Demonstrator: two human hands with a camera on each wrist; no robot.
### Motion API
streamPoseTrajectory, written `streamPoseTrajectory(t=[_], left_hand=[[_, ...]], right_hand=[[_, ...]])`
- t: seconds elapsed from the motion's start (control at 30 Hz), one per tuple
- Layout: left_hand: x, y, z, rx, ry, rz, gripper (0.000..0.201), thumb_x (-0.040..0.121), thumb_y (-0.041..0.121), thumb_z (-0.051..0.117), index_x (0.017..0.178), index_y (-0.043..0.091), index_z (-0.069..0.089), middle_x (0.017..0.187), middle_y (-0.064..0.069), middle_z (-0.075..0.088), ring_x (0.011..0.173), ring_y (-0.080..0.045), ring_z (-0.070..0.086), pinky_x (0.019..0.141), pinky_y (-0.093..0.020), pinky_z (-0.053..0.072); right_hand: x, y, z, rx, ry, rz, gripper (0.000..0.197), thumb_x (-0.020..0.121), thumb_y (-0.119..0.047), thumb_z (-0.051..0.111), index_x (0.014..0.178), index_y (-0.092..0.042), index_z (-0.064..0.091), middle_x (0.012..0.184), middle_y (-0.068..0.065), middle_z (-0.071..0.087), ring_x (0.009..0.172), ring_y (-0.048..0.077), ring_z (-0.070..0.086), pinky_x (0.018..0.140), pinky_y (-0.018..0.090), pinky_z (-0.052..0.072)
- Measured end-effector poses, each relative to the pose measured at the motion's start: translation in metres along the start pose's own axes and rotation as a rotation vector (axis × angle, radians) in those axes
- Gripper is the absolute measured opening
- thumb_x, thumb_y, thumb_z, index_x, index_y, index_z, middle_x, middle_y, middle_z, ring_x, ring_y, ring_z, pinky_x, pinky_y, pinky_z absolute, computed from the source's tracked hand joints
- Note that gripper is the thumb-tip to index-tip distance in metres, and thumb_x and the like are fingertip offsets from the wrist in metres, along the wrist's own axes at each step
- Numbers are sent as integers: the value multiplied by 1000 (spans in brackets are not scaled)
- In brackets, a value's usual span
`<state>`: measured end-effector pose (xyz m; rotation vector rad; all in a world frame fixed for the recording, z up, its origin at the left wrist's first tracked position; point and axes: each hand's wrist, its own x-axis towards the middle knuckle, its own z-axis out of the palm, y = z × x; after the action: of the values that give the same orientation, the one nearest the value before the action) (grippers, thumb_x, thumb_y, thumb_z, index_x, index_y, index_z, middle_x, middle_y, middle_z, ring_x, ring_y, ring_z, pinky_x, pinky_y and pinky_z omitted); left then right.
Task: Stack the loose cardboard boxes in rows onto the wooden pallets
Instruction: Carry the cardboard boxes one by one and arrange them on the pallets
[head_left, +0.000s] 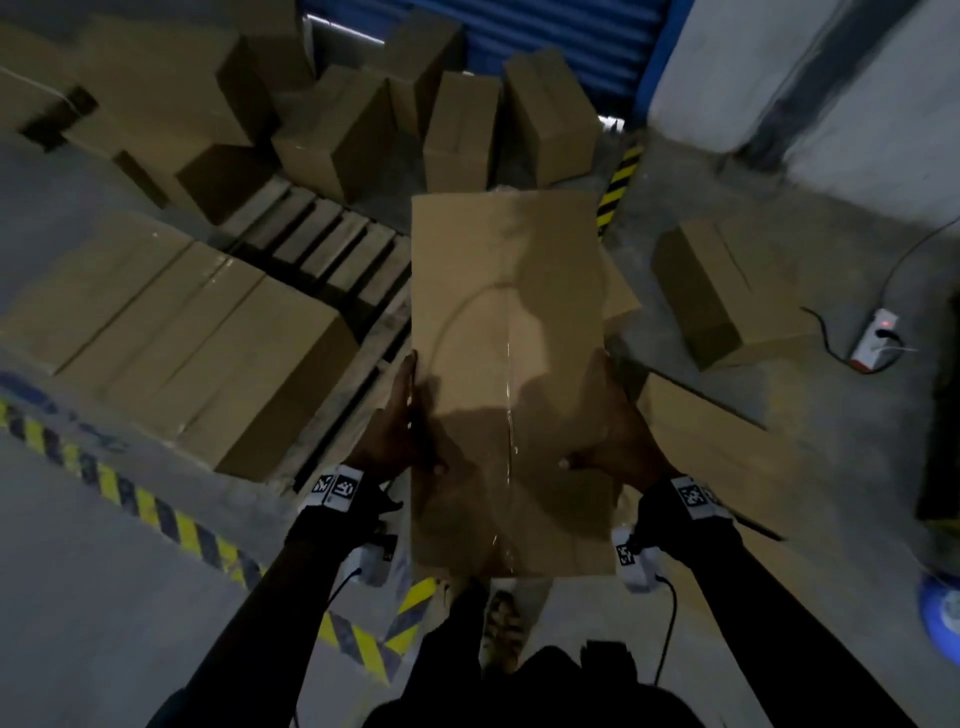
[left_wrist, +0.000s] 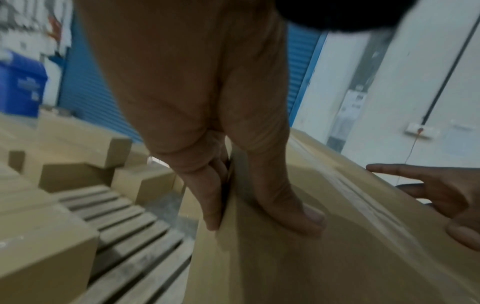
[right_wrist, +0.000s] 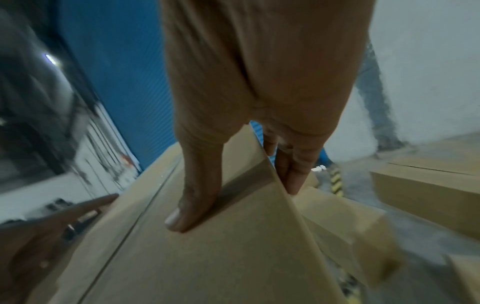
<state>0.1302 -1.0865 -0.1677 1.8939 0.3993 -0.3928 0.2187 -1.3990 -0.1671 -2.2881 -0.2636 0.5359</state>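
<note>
1. Your left hand (head_left: 400, 421) grips the left edge of the cardboard box (head_left: 509, 364), thumb on top, fingers (left_wrist: 213, 197) down its side.
2. Your right hand (head_left: 613, 436) grips the right edge likewise.
3. The box fills frame centre, held above the wooden pallet (head_left: 332, 249), which carries a row of boxes (head_left: 171, 332) at left.
4. The box's underside is hidden; both wrist views are blurred.

A carried box (head_left: 506, 364) sits between the left hand (head_left: 397, 431) and right hand (head_left: 618, 431), above the near edge of a pallet (head_left: 332, 249). A row of boxes (head_left: 176, 338) lies on the pallet's left part. Behind the pallet stands a jumble of loose boxes (head_left: 363, 119). To the right, 1 box (head_left: 732, 291) lies on the floor (head_left: 78, 597), near a power strip (head_left: 878, 338).
</note>
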Motion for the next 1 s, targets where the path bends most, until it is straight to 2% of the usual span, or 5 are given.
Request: streamPoseTrajectory(t=[0.2,0.6,0.8,0.9,1.0], left_hand=[[-76,-17,-13,-90,88,27,157,44,-12,91,147,55,-6,161,-4,12,109,-43,60,67,-59,57],[-174,-86,-75,-52,138,69,160,39,13,99,154,33,-10,156,21,1,146,-13,13,116,-46,30],[-184,-132,-150,-52,80,-4,148,54,-17,85,153,41,-9,155,-2,19,109,-35,58,65,-42,61],[-189,-151,-192,-20,87,-19,145,54,9,91,145,56,-11,140,-31,43,106,-54,58,85,-61,53],[-186,-158,-232,111,52,2,146,47,35,92,144,55,-15,143,-30,42,124,-48,49,99,-57,46]], right_hand=[[-54,-40,9,78,-50,-91,150,49,-18,97,156,-34,-6,153,-18,9,133,-5,8,108,24,21],[-104,-100,100,25,-91,-219,149,49,-20,97,156,-28,-6,164,-6,2,147,7,6,115,21,14],[-108,-147,177,30,-37,-140,151,47,-22,98,156,-28,-6,164,-7,5,147,10,10,110,14,17],[-112,-171,216,58,0,-142,152,44,-27,99,157,-30,-3,163,-5,13,148,14,18,115,31,26],[-110,-192,249,73,22,-99,151,46,-22,99,156,-27,-4,163,-3,10,144,6,14,112,26,22]])
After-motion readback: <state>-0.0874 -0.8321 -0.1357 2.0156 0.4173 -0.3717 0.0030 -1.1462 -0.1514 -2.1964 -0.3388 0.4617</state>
